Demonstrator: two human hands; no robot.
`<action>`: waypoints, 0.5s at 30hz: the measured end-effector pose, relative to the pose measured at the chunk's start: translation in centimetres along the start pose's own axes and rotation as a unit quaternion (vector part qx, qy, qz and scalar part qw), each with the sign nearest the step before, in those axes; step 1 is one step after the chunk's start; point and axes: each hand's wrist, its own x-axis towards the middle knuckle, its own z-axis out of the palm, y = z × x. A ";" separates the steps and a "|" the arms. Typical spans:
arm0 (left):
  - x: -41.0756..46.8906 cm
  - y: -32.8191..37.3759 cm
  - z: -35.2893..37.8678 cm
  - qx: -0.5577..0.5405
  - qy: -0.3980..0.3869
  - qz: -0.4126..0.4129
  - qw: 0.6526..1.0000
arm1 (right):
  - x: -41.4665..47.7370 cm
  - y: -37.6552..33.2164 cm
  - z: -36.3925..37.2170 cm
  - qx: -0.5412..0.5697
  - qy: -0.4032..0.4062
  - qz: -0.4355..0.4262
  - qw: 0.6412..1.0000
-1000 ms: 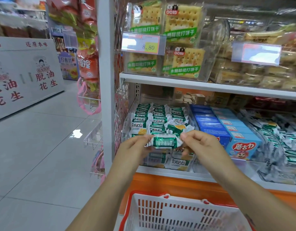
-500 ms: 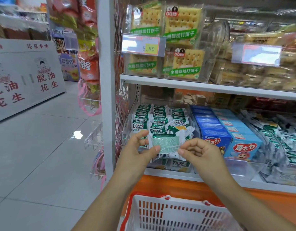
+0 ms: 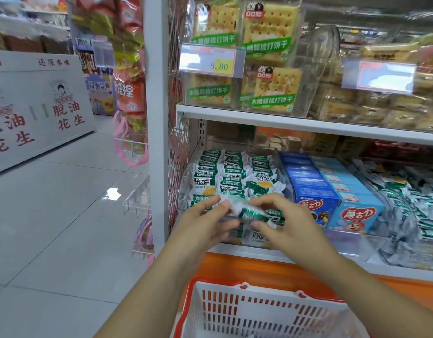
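A small green and white snack packet [image 3: 247, 212] is held between both hands in front of the lower shelf. My left hand [image 3: 205, 220] pinches its left end with thumb and fingers. My right hand [image 3: 281, 220] pinches its right end. The packet is tilted and blurred. Behind it a clear bin [image 3: 186, 181] holds several packets of the same kind [image 3: 225, 174]. A white shopping basket with a red rim [image 3: 235, 284] sits below my forearms.
Blue snack boxes [image 3: 332, 191] stand right of the bin, with more green packets [image 3: 410, 198] further right. The upper shelf [image 3: 283, 123] carries cracker packs and a price tag [image 3: 210, 61] reading 8.80. A tiled aisle [image 3: 51, 215] runs to the left.
The packet has been turned over between my fingers, from its white printed back to its green side. Both hands stayed in front of the bin and moved closer together.
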 end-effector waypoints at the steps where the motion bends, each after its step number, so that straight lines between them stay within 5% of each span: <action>1: 0.1 0.1 -0.2 0.014 0.016 0.017 1.000 | 0.5 0.2 -0.1 0.033 0.019 0.028 0.999; 7: 0.7 1.2 -1.9 0.144 0.138 0.126 0.972 | 6.2 2.6 -1.0 0.098 0.143 0.162 0.971; 10: 1.2 1.1 -2.8 0.242 0.198 0.165 0.935 | 8.2 4.4 -0.7 -0.008 0.155 0.162 0.974; 15: 1.8 0.6 -3.8 0.310 0.207 0.149 0.916 | 8.4 5.5 0.1 -0.243 0.055 0.158 0.955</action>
